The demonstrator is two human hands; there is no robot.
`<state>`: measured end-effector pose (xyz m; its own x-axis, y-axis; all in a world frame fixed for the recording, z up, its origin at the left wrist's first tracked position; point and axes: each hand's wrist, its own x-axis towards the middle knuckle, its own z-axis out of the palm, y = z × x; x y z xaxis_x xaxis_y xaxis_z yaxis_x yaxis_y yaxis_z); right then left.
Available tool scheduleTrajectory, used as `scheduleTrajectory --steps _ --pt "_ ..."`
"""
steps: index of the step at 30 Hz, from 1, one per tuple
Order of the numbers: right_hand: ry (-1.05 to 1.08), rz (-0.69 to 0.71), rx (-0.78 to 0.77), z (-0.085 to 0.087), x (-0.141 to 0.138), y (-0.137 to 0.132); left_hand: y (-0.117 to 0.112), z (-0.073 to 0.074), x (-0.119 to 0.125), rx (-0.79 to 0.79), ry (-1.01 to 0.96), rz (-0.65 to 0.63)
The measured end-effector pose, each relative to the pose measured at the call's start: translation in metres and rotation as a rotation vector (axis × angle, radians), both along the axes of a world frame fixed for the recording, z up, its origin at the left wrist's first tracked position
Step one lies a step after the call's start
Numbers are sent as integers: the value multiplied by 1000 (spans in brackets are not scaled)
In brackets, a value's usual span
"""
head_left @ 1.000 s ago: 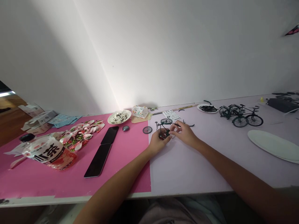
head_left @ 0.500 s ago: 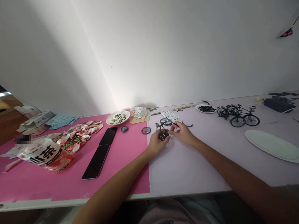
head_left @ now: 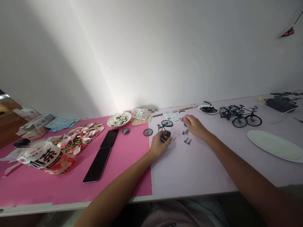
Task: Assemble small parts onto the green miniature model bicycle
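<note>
My left hand (head_left: 159, 144) is closed around a dark green model bicycle (head_left: 165, 135), partly covered by my fingers. One spoked wheel (head_left: 167, 123) of it points upward. My right hand (head_left: 194, 126) is over the table beside the printed sheet (head_left: 171, 116), its fingers pinched together. Something small and thin may be at its fingertips; I cannot make it out. Below that hand lie a dark fork-shaped part (head_left: 187, 141) and several small pieces (head_left: 186, 132). A loose spoked wheel (head_left: 148, 132) rests left of my left hand.
Finished-looking model bicycles (head_left: 241, 116) stand at right, near a plate of black parts (head_left: 208, 109) and a white oval plate (head_left: 274, 145). Leftward are a black folding device (head_left: 101, 157), a bowl (head_left: 119, 119), pink plastic pieces (head_left: 80, 138) and a drink package (head_left: 47, 157).
My right hand has left the model bicycle and moved right and slightly up, uncovering small parts on the table. My left hand still holds the bicycle in nearly the same place.
</note>
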<state>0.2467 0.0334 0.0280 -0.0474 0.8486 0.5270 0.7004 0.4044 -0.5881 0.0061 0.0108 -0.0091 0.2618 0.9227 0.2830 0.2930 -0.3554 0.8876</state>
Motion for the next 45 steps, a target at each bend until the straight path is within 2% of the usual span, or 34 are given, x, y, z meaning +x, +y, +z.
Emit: scheduleTrajectory --steps 3,6,10,15,18,26,34,45 --pt "-96 -110 -169 2 20 4 0 0 0 -3 8 1" --pt "-253 -56 -412 1 36 4 0 -1 0 -2 20 -5" --pt "-364 -46 -505 -1 40 4 3 -4 0 -21 6 -7" --pt "-351 -1 -476 -5 23 4 7 -7 1 -62 -44 14" --pt "-303 -22 -461 -10 9 1 9 -9 0 -63 -51 32" --pt "-436 -38 -347 -20 -21 -7 9 -9 -1 -44 -42 27" --pt "-736 -34 -217 -38 -27 10 10 -11 -1 -22 -18 34" --pt "-646 49 -193 -33 -26 9 6 -5 0 -18 9 31"
